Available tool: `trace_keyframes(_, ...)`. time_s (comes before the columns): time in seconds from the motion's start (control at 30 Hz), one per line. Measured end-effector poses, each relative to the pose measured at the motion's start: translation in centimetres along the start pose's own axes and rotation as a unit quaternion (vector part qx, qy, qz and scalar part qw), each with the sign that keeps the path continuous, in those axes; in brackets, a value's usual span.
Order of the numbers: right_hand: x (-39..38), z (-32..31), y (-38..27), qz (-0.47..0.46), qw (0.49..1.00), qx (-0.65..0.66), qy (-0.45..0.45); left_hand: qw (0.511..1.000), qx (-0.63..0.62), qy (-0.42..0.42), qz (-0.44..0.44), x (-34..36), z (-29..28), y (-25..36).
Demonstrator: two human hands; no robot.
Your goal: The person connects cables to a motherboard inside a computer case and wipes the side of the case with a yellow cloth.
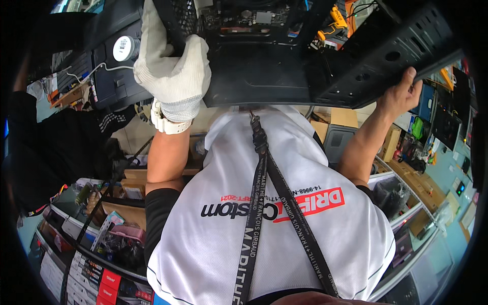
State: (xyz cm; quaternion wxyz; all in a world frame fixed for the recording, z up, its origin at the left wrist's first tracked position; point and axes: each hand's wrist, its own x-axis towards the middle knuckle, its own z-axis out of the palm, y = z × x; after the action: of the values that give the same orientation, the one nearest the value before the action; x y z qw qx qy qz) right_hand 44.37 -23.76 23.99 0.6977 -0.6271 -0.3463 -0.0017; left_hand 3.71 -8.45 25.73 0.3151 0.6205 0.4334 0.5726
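Observation:
A black metal computer case [256,76] spans the top middle, open, with a circuit board [263,18] visible inside at the top. My left hand [173,76], in a white knitted glove with a white watch below it, grips the case's left side beside a mesh section. Its fingertips are partly hidden. My right hand [404,94] is bare, its fingers closed around the bottom edge of the long perforated right section of the case.
A white round container [126,48] and a cable lie on dark equipment at the left. A yellow power tool [335,20] is behind the case. Black cloth [46,147] is at far left, a monitor [447,117] at far right. Cluttered shelves and cardboard boxes [343,116] surround my body.

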Motion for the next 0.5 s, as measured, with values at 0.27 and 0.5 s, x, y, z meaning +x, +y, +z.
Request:
trace_keyframes(0.27,1.4,-6.0,-9.2,-0.109,0.98,-0.068,0.151,0.982,-0.061,-0.047,0.175,4.1,3.3,4.1)
trace_keyframes(0.5,2.6,-10.5,-13.4,-0.123,0.964,-0.02,0.236,0.905,-0.329,-0.17,0.211,9.7,6.7,13.3)
